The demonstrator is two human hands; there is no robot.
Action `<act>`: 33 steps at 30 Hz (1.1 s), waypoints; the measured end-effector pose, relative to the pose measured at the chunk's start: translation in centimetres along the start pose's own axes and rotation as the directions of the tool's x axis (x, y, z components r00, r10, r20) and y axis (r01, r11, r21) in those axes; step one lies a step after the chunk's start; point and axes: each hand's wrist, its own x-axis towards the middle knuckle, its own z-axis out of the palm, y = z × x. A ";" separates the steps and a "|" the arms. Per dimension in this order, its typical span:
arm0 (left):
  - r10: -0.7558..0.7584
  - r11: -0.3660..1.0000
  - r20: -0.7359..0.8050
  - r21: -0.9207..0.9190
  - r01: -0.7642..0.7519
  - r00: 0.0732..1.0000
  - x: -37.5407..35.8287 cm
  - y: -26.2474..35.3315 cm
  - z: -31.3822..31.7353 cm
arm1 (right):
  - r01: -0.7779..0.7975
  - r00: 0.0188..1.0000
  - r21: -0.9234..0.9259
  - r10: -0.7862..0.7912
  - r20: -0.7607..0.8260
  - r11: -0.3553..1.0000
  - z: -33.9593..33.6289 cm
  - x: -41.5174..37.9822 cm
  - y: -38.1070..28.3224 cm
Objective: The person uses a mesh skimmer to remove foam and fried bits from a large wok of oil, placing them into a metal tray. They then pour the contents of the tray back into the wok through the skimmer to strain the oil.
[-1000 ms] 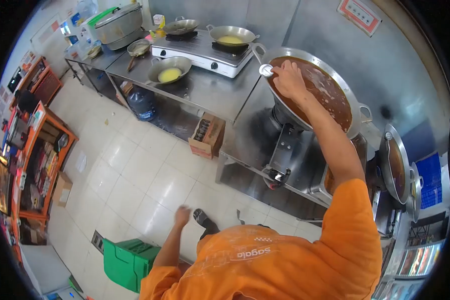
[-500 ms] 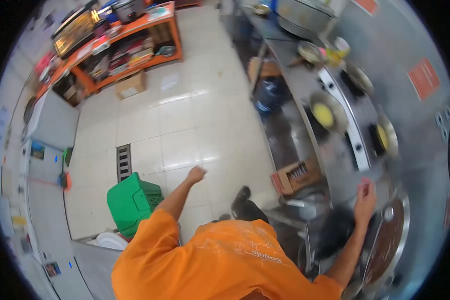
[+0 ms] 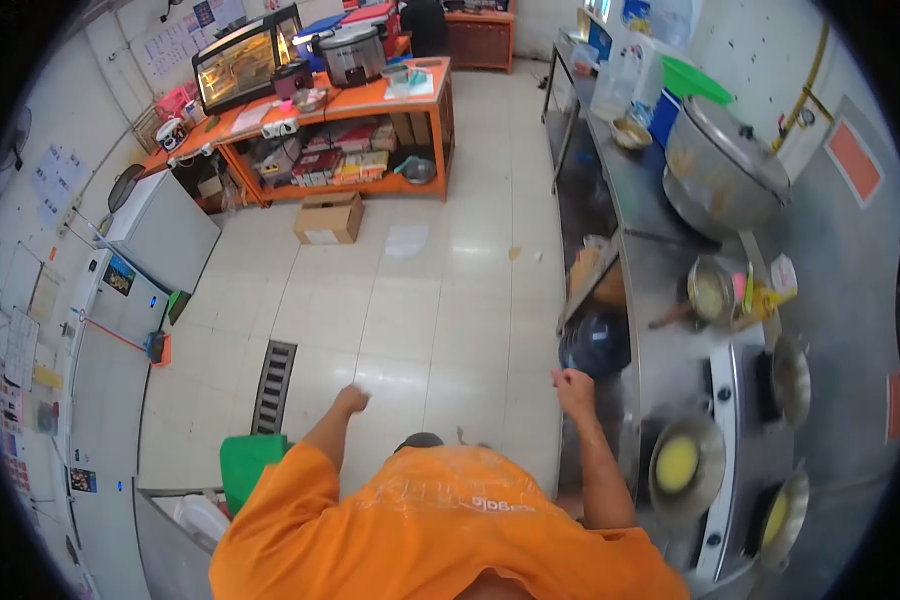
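My left hand [image 3: 352, 399] is held low in front of me over the tiled floor, its fingers curled and nothing visible in them. My right hand [image 3: 573, 388] is raised beside the steel counter [image 3: 660, 345], fingers folded in, with nothing visible in it. Nearest to that hand is a dark blue, rounded plastic object [image 3: 595, 345] on the shelf under the counter. On the gas stove [image 3: 722, 400], a wide pan [image 3: 705, 500] holds a round yellow food [image 3: 677, 463]. Behind it stand another pan with yellow food [image 3: 778, 518] and a third pan [image 3: 790, 380].
A large lidded pot [image 3: 720, 165] and a small bowl-shaped pan [image 3: 711, 290] sit farther along the counter. Ahead left is an orange table [image 3: 370, 108] with a rice cooker [image 3: 353, 58]. A cardboard box [image 3: 330, 217], floor drain [image 3: 273, 388] and green bin [image 3: 250, 468] are at floor level.
I have moved forward along the counter, and the stove now lies beside me on the right. My right hand has swung from over the counter to its left edge. Both hands stay closed.
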 end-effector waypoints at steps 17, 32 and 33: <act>-0.232 0.855 0.468 -0.319 0.408 0.853 32.7 0.2 -14.7 | 0.243 0.837 -0.480 0.067 0.542 0.843 11.9 29.2 37.2; 0.415 0.711 -0.221 -0.526 -0.466 0.883 85.5 29.3 -65.7 | 0.149 0.873 -0.536 0.144 0.465 0.831 12.3 85.2 13.4; 0.408 0.670 -0.077 -0.652 -0.355 0.910 86.1 29.9 -67.8 | 0.138 0.880 -0.576 0.167 0.444 0.805 12.1 90.4 12.0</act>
